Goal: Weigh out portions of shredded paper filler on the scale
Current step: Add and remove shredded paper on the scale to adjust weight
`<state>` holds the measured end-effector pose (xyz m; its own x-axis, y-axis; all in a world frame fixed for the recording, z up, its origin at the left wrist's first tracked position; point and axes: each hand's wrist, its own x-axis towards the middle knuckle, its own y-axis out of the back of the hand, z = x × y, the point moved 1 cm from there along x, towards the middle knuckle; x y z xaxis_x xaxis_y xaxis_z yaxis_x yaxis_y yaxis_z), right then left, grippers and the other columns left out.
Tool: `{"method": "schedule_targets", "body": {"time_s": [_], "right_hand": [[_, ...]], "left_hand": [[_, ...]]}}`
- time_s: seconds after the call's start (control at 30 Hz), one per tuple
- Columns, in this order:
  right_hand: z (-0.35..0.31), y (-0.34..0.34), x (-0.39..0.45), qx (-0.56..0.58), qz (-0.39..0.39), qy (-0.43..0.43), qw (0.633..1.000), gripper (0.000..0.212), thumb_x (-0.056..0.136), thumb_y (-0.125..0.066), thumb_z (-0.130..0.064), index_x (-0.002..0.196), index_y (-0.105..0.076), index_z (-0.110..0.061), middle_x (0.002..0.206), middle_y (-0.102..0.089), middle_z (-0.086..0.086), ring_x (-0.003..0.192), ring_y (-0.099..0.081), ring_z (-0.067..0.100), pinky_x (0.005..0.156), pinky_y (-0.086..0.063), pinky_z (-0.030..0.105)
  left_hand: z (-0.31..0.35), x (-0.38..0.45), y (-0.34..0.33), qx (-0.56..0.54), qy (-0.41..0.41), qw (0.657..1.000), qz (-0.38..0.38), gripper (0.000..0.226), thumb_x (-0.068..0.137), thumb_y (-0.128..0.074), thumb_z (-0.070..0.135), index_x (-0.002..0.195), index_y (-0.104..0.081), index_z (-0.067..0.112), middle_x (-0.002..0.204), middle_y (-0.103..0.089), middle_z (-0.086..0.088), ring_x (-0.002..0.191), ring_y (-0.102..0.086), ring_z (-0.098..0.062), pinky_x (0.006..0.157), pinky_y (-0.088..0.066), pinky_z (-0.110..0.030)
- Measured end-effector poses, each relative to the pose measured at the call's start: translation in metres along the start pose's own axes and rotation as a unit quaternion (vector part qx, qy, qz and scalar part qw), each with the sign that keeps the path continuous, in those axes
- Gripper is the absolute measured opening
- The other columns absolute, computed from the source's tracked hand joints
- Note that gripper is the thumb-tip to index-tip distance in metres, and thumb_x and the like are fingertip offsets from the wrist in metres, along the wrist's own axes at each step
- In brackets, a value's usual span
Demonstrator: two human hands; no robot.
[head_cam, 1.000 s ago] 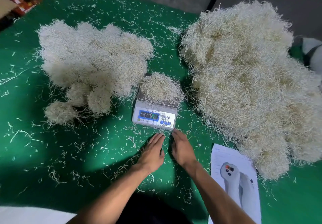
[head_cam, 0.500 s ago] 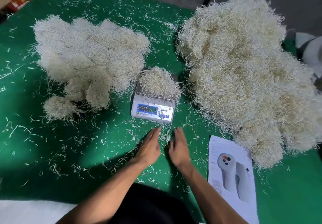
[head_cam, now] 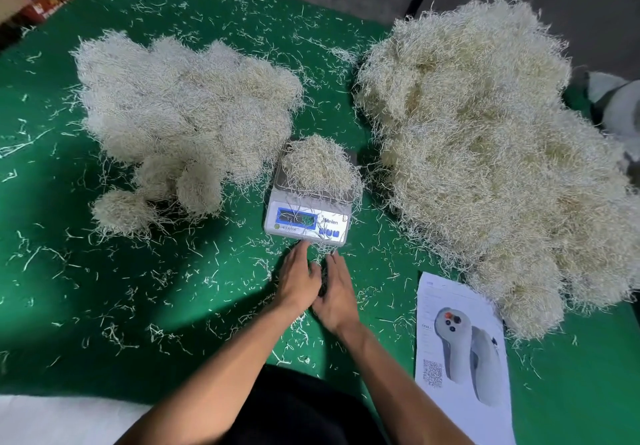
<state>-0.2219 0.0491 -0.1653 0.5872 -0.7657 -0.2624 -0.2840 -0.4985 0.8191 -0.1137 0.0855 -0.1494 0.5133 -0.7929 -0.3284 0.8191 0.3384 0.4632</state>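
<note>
- The counter (head_cam: 104, 306) was covered in green cloth, with loose paper shreds scattered all over it.
- The big heap (head_cam: 485, 139) of shredded paper filler took up the right side, running from the far edge down almost to the near right corner.
- The left pile (head_cam: 180, 112) was smaller and paler, made of rounded clumps; a few separate balls lay at its near end, just left of the scale.
- A sheet (head_cam: 460, 351) with a printed picture of a grey handheld device and a square code lay at the near right, its top corner touching the big heap.
- The scale (head_cam: 308, 222) stood between the two piles, display facing the person; stray shreds lay across the display, so the reading could not be made out.
- A portion (head_cam: 317, 167) of filler sat mounded on the scale's platform, strands hanging over its right edge.
- The left hand (head_cam: 299, 280) lay released, fingers straight and together, tips near the scale's front edge.
- The right hand (head_cam: 337, 292) lay beside it, also released, fingers straight, thumbs close together; neither held anything.
</note>
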Motion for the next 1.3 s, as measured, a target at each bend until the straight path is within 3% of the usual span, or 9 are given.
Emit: {"method": "schedule_targets", "body": {"time_s": [0.13,0.27,0.5,0.63,0.77,0.9,1.07,1.17,1.3], "right_hand": [[-0.021,0.006,0.010,0.030,-0.003,0.074,0.997,0.052,0.095,-0.063,-0.019,0.143,-0.046,-0.011,0.140,-0.054,0.002,0.138,-0.045,0.021,0.124,-0.026,0.027],[-0.013,0.014,0.005,0.081,-0.078,0.059,0.992,0.045,0.095,-0.064,-0.026,0.139,-0.058,-0.018,0.141,-0.060,0.001,0.125,-0.058,0.017,0.110,-0.047,0.041],[-0.009,0.021,0.008,0.062,0.084,-0.015,0.994,0.065,0.105,-0.050,-0.040,0.158,-0.031,-0.010,0.167,-0.026,0.006,0.154,-0.022,0.020,0.127,-0.019,0.037],[-0.022,0.010,0.009,0.065,0.092,-0.011,0.994,0.056,0.106,-0.044,-0.031,0.156,-0.033,-0.006,0.163,-0.028,0.009,0.149,-0.031,0.021,0.123,-0.032,0.041],[-0.025,-0.004,0.003,0.011,0.042,0.062,0.997,0.055,0.106,-0.041,-0.019,0.159,-0.031,-0.008,0.165,-0.031,0.011,0.155,-0.022,0.021,0.127,-0.020,0.039],[-0.012,0.009,-0.005,0.090,0.023,0.066,0.994,0.044,0.102,-0.042,-0.018,0.143,-0.056,-0.017,0.138,-0.064,0.004,0.122,-0.061,0.017,0.109,-0.047,0.036],[0.012,0.017,-0.014,0.024,0.138,-0.062,0.988,0.045,0.107,-0.043,-0.023,0.149,-0.048,-0.005,0.154,-0.047,0.011,0.144,-0.042,0.025,0.122,-0.020,0.024],[-0.004,0.008,-0.021,0.073,0.081,-0.032,0.993,0.044,0.104,-0.045,-0.008,0.147,-0.049,-0.004,0.153,-0.049,0.014,0.143,-0.046,0.030,0.115,-0.017,0.004],[-0.024,-0.003,-0.025,0.110,-0.011,0.033,0.993,0.063,0.095,-0.044,0.005,0.156,-0.039,-0.010,0.160,-0.042,0.009,0.148,-0.039,0.022,0.122,-0.020,0.015]], "left_hand": [[0.001,0.002,-0.005,-0.087,0.016,0.995,-0.042,0.042,0.107,-0.042,0.022,0.149,-0.043,0.026,0.154,-0.045,0.002,0.140,-0.043,-0.013,0.114,-0.030,-0.026],[-0.011,0.005,0.016,0.020,-0.041,0.992,0.118,0.040,0.099,-0.055,0.016,0.139,-0.053,0.025,0.140,-0.053,0.006,0.130,-0.043,-0.004,0.113,-0.042,-0.036],[-0.013,0.026,0.022,0.237,-0.175,0.955,0.037,0.085,0.094,-0.048,0.001,0.162,-0.006,0.030,0.169,0.014,0.003,0.154,0.018,-0.014,0.128,-0.002,-0.043],[-0.031,0.009,0.009,0.316,-0.183,0.930,-0.049,0.073,0.103,-0.037,0.017,0.161,0.008,0.021,0.165,0.026,0.001,0.152,0.024,-0.015,0.127,0.001,-0.041],[-0.051,-0.009,0.008,0.336,-0.194,0.919,-0.072,0.065,0.107,-0.033,0.022,0.161,0.001,0.013,0.168,0.010,-0.003,0.155,0.009,-0.015,0.127,0.002,-0.037],[-0.053,-0.016,0.028,0.220,-0.218,0.951,-0.012,0.046,0.100,-0.053,0.014,0.146,-0.050,0.017,0.151,-0.045,0.002,0.140,-0.038,-0.014,0.121,-0.030,-0.040],[-0.055,-0.017,0.036,0.265,-0.098,0.958,0.041,0.063,0.096,-0.060,0.041,0.154,-0.038,0.028,0.158,-0.029,0.003,0.145,-0.025,-0.018,0.122,-0.026,-0.046],[-0.046,-0.023,0.022,0.184,-0.082,0.979,0.020,0.061,0.097,-0.062,0.022,0.153,-0.041,0.025,0.156,-0.028,0.000,0.138,-0.028,-0.018,0.122,-0.029,-0.041],[-0.038,-0.027,0.013,0.087,-0.085,0.992,-0.025,0.060,0.096,-0.056,-0.002,0.152,-0.043,0.015,0.144,-0.041,0.000,0.129,-0.043,-0.012,0.115,-0.040,-0.035]]}}
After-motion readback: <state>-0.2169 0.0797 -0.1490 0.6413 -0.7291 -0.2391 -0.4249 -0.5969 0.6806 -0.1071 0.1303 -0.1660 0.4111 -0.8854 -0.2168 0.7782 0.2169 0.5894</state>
